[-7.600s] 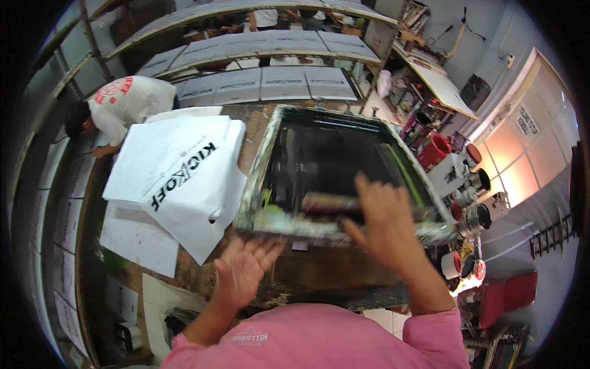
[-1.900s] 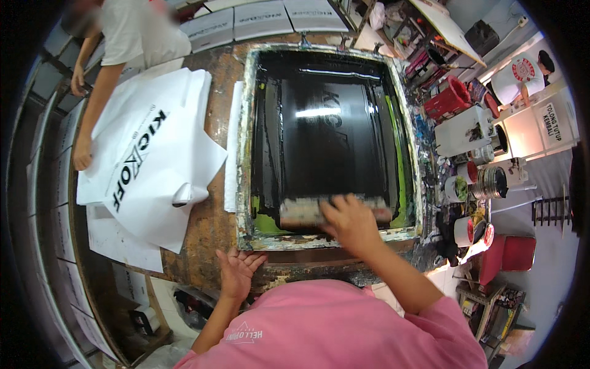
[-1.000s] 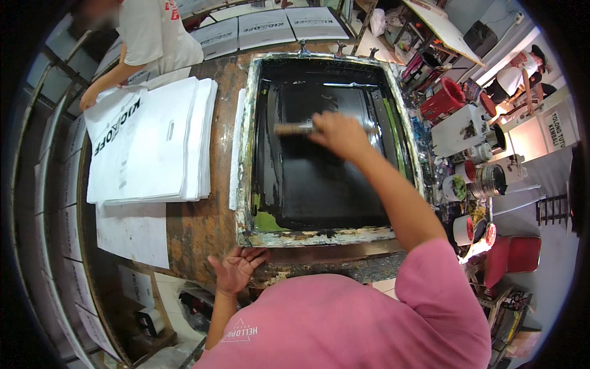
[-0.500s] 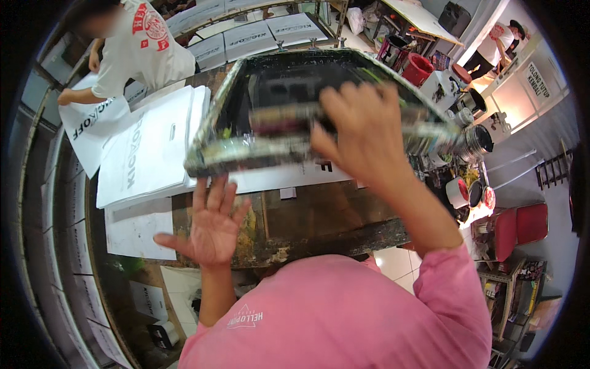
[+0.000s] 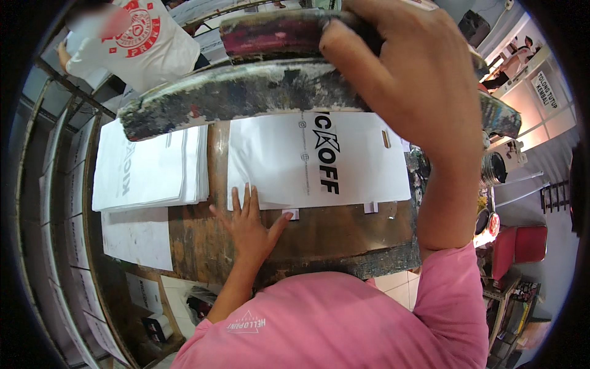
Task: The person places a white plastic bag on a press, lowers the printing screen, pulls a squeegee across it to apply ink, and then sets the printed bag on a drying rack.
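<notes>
My right hand (image 5: 405, 80) grips the near edge of a paint-stained printing screen frame (image 5: 246, 98) and holds it lifted high above the table, with a dark red squeegee (image 5: 270, 34) resting just behind it under the fingers. Beneath the raised frame lies a white bag (image 5: 319, 160) with bold black lettering printed on it. My left hand (image 5: 249, 224) lies flat and spread on the worn wooden table (image 5: 344, 237), its fingertips touching the bag's lower left edge.
A stack of printed white bags (image 5: 147, 169) sits to the left, with white sheets (image 5: 138, 237) below it. A co-worker in a white shirt with red print (image 5: 138, 43) stands at the far left. Paint cans (image 5: 495, 169) and a red chair (image 5: 519, 246) are at the right.
My right hand pushed the squeegee up the screen, then lifted the frame, uncovering the printed bag. My left hand moved up to the bag's edge. The co-worker stacked the earlier bag at left.
</notes>
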The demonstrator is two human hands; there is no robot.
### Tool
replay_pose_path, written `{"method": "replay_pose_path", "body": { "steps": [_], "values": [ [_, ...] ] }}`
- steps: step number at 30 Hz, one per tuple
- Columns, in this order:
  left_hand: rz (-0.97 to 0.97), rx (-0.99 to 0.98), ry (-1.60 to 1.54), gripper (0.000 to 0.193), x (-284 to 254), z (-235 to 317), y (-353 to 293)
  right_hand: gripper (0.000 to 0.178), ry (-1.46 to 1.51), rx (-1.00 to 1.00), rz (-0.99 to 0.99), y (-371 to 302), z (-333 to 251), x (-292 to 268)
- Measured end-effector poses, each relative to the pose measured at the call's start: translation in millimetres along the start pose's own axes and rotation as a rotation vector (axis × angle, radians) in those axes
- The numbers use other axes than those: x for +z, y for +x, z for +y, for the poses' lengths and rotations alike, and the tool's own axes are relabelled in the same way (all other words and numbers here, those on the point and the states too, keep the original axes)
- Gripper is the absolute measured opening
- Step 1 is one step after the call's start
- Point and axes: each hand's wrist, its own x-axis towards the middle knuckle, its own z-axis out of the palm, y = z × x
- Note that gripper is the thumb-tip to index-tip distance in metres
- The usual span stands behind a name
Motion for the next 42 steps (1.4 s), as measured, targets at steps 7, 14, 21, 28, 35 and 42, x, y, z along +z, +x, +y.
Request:
{"method": "replay_pose_path", "body": {
  "steps": [7, 14, 21, 28, 35, 42],
  "values": [
    [0.362, -0.323, -0.792, 0.038, -44.9, 27.3, 71.9, 0.038, 0.025, 0.339, -0.157, 34.0, -7.5, -16.1],
    [0.542, -0.512, -0.992, 0.048, -86.3, -95.3, 50.1, 0.038, 0.017, 0.161, 0.025, 16.1, -3.6, 0.1],
    [0.458, -0.597, -0.888, 0.057, -145.1, -320.4, 53.7, 0.039, 0.024, 0.157, 0.080, 6.6, -11.0, -1.8],
    [0.372, -0.923, -0.805, 0.011, -144.6, -507.9, 97.4, 0.040, 0.063, 0.118, -0.021, 8.1, -9.5, -6.4],
    [0.743, -0.310, 0.493, 0.055, -102.8, -408.3, 154.7, 0.044, -0.079, 0.370, -0.388, 33.2, -24.1, -14.4],
    [-0.207, 0.481, -0.068, 0.097, 27.2, 37.2, 50.7, 0.051, -0.085, 0.055, -0.003, 13.4, 0.1, -3.4]
  ]
}}
